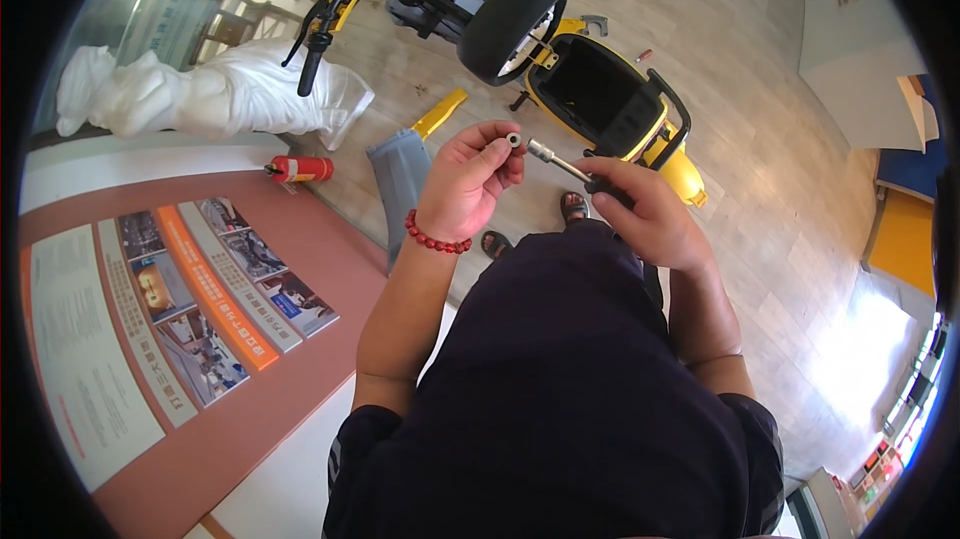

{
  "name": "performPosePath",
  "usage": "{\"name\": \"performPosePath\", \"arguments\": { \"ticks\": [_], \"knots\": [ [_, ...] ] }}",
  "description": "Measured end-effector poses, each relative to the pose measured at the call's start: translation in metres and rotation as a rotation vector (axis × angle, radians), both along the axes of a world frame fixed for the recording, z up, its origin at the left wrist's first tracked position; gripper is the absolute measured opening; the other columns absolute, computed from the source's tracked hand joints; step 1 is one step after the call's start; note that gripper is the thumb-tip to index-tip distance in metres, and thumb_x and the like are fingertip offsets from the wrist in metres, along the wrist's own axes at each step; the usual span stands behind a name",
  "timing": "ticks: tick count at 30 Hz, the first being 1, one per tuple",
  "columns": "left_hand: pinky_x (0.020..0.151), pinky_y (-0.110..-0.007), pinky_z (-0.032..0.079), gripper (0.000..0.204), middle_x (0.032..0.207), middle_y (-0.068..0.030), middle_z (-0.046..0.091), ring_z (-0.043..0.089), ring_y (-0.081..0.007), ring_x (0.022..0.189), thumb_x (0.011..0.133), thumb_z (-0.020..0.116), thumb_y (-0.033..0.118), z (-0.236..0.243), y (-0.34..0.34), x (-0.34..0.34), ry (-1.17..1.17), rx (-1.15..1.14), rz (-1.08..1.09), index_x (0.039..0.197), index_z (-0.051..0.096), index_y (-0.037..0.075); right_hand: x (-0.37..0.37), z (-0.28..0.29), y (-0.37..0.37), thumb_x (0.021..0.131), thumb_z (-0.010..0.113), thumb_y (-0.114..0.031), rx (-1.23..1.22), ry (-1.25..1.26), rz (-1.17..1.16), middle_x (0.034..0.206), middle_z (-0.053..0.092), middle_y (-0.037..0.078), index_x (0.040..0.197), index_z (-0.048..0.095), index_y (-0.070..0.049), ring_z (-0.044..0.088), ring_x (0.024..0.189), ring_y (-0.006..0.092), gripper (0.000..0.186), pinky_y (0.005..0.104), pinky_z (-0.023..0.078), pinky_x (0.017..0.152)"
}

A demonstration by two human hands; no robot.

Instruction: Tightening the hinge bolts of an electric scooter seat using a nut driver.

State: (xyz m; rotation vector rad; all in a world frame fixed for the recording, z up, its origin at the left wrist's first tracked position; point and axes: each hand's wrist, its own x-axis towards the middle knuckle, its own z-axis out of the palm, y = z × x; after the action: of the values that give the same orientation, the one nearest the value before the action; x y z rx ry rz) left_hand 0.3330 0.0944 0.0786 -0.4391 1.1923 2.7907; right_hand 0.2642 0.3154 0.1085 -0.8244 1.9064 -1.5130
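Observation:
Between thumb and fingers, my left hand (472, 179) pinches a small round metal socket (514, 140), its hollow end showing. A red bead bracelet (437, 235) circles that wrist. My right hand (655, 216) is wrapped round the dark handle of a socket driver (563, 159). Its shiny shaft points left, and its wider metal tip stops just short of the small socket, with a slight gap between them. Both hands are raised in front of my body, above the floor.
Ahead lies a partly dismantled yellow scooter with a black wheel (512, 27) and an open yellow-black body (600, 89). A grey-yellow panel (398, 174), a red fire extinguisher (300, 169) and a white statue (215, 94) are to the left. A red-handled tool (643, 56) lies on the floor.

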Motion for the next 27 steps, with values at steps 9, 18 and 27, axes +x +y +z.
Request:
{"name": "performPosePath", "arguments": {
  "ticks": [9, 18, 27],
  "knots": [
    [0.068, -0.025, 0.045, 0.02, 0.085, -0.0062, 0.058, 0.054, -0.0127, 0.073, 0.091, 0.046, 0.009, -0.004, 0.008, -0.01, -0.013, -0.11, -0.022, 0.106, 0.056, 0.0, -0.014, -0.007, 0.004, 0.081, 0.052, -0.007, 0.018, 0.05, 0.003, 0.092, 0.06, 0.017, 0.11, 0.054, 0.001, 0.058, 0.082, 0.0257, 0.03, 0.0324, 0.045, 0.074],
    [0.068, -0.025, 0.044, 0.021, 0.081, -0.0042, 0.057, 0.052, -0.0112, 0.073, 0.091, 0.048, 0.009, -0.013, 0.011, -0.016, -0.049, -0.152, -0.088, 0.107, 0.057, -0.001, -0.023, -0.019, 0.013, 0.08, 0.053, -0.007, 0.037, 0.139, 0.01, 0.097, 0.06, 0.017, 0.108, 0.056, 0.0, 0.057, 0.087, 0.0319, 0.028, 0.0361, 0.045, 0.077],
    [0.058, -0.021, 0.041, 0.014, 0.074, -0.0017, 0.055, 0.05, -0.0091, 0.064, 0.087, 0.053, 0.006, -0.006, 0.003, -0.03, -0.197, -0.105, -0.345, 0.099, 0.059, 0.0, -0.037, -0.02, 0.026, 0.078, 0.055, -0.006, 0.086, 0.141, 0.127, 0.089, 0.059, 0.015, 0.106, 0.057, -0.003, 0.057, 0.083, 0.0308, 0.028, 0.0359, 0.045, 0.073]
  ]
}}
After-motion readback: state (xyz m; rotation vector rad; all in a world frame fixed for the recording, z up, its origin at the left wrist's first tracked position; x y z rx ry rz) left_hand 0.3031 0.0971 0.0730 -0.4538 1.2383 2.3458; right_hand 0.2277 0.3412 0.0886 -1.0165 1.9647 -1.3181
